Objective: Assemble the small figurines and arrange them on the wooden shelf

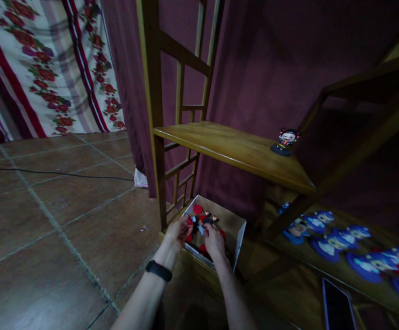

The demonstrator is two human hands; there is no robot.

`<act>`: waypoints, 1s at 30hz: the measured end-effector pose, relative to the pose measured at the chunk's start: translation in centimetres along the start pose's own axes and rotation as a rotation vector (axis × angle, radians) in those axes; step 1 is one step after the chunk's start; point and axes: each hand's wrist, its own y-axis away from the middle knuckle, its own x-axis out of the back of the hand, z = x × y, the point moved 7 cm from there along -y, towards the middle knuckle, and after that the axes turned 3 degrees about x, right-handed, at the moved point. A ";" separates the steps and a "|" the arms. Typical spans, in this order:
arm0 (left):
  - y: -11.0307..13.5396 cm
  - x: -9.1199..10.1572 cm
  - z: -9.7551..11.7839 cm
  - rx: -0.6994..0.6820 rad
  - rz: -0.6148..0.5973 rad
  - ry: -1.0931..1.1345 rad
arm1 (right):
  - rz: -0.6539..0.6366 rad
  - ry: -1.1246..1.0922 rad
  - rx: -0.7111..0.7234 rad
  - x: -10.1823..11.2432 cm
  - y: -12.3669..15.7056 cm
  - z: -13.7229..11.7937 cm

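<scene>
My left hand [179,231] and my right hand [213,238] reach down into an open cardboard box [235,229] on the bottom shelf of a wooden rack. Both hands have their fingers closed on small red-and-black figurines [202,220] lying in the box. The left wrist wears a black band [158,270]. One such figurine [286,141] stands upright on the middle shelf [233,149], far above and to the right of my hands.
Several blue-robed figurines [333,240] lie in a row on the lower shelf at right. A dark phone [336,305] rests near the front edge there. Maroon curtain behind the rack, floral curtain at left, tiled floor with a black cable [48,173].
</scene>
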 end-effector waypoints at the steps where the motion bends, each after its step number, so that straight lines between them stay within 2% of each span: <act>1: 0.0 0.0 -0.1 0.010 -0.005 0.002 | -0.017 0.072 -0.002 -0.5 0.1 -0.1; 7: -0.1 0.3 -0.1 0.055 -0.028 -0.015 | -0.040 0.328 -0.027 -1.8 0.0 -0.5; 13: -0.1 0.3 0.1 0.091 -0.064 0.006 | -0.070 0.364 -0.043 -2.6 -0.2 -1.0; 21: 0.2 0.0 0.1 0.135 -0.088 0.085 | 0.044 0.349 -0.020 -2.8 -0.1 -0.9; 23: 0.3 0.0 0.1 0.132 -0.083 0.103 | 0.043 0.248 -0.041 -2.8 -0.2 -0.4; 25: 0.3 0.0 0.1 0.126 -0.078 0.105 | 0.044 0.056 -0.094 -2.4 -0.5 0.2; 27: 0.2 0.1 0.1 0.115 -0.068 0.098 | 0.048 -0.242 -0.196 -1.8 -0.8 0.9; 30: 0.1 0.2 -0.1 0.099 -0.037 0.073 | 0.026 -0.862 -0.368 -0.9 -0.7 1.2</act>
